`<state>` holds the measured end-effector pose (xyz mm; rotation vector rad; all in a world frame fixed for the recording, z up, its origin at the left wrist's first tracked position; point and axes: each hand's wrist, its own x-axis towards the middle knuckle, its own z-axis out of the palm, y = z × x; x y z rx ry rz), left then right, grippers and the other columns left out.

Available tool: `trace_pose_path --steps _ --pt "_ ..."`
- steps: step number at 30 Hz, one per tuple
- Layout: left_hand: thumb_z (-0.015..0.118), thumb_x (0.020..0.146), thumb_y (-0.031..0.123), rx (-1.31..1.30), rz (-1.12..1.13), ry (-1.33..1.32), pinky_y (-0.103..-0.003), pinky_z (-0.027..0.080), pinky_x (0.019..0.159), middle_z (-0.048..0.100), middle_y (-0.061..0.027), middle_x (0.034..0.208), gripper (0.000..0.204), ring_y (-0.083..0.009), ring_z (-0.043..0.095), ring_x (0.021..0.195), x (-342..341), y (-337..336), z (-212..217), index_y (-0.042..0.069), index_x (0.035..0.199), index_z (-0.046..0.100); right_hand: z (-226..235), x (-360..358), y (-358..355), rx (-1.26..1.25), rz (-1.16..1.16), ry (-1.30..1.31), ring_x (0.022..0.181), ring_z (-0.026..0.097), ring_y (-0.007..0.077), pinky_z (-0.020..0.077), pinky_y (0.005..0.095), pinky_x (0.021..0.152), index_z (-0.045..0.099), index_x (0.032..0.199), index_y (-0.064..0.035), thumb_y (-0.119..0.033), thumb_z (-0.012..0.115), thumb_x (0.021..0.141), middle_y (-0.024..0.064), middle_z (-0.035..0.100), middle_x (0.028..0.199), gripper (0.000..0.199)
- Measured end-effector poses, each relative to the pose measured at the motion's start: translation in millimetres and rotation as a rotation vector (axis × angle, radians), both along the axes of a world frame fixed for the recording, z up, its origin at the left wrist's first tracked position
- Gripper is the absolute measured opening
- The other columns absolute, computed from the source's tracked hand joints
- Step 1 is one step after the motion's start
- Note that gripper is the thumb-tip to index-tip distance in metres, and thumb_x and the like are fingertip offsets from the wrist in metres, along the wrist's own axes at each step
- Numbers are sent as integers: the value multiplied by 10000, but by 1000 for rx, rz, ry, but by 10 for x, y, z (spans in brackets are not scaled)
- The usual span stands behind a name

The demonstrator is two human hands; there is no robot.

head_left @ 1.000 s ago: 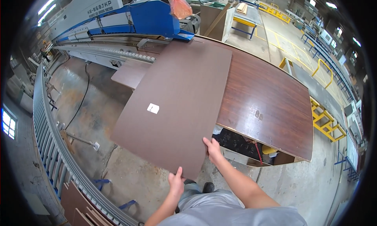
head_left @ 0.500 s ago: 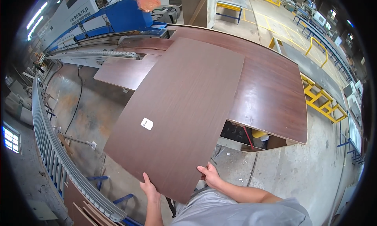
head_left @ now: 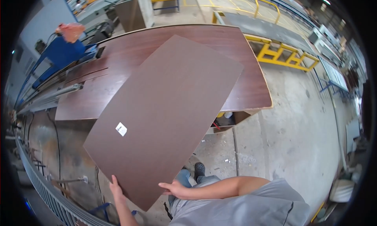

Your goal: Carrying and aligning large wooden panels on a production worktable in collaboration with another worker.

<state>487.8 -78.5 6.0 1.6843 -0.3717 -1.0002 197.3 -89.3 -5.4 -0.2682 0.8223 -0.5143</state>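
Note:
I hold a large thin dark brown board point(head_left: 165, 112) with a small white label point(head_left: 121, 128) on its face. My left hand point(head_left: 116, 187) grips its near left edge. My right hand point(head_left: 172, 188) grips the near right edge by the bottom corner. The board's far end lies over a stack of glossy reddish-brown panels point(head_left: 251, 81) on a low platform, and its near end hangs out over the concrete floor toward me.
A blue machine point(head_left: 63, 55) with roller rails runs along the left. Yellow steel frames point(head_left: 282, 55) stand at the upper right. A metal railing point(head_left: 43, 186) curves along the lower left. My shoe point(head_left: 199, 170) is on the stained concrete floor point(head_left: 298, 139).
The board has swung clockwise and slid toward me, with the view turning right. Both hands have shifted along the near edge to the bottom corner.

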Motion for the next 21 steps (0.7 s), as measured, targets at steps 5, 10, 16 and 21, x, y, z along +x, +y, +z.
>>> trace_pose_path --steps 5,10,16,21 --pt "504 955 422 149 -154 -101 -370 378 1006 507 -99 1322 593 -238 485 1195 681 -692 -1 6 1366 406 -29 19 -316 -27 451 -113 1043 577 176 502 322 882 484 1276 -15 -373 612 905 98 544 1274 531" --pt "519 946 423 161 -259 -204 -362 381 1002 511 -102 1321 599 -235 493 1183 983 -1395 -35 -3 1355 427 84 -792 -810 -401 336 328 812 620 132 525 281 698 633 1094 -52 -354 625 897 62 660 979 361" --pt "521 939 438 152 -274 -83 -367 378 1006 512 -101 1317 615 -234 484 1197 1059 -1649 -54 -11 1349 428 580 -1788 -1319 -544 -186 911 651 558 93 459 268 600 641 804 -25 -285 639 887 31 632 730 273" --pt "520 940 426 -10 -240 379 -386 372 1013 482 -93 1341 591 -245 465 1215 1086 -1325 -61 8 1347 423 743 -2584 -1850 -636 -608 1248 646 528 120 443 300 612 627 763 3 -276 650 866 58 593 678 298"
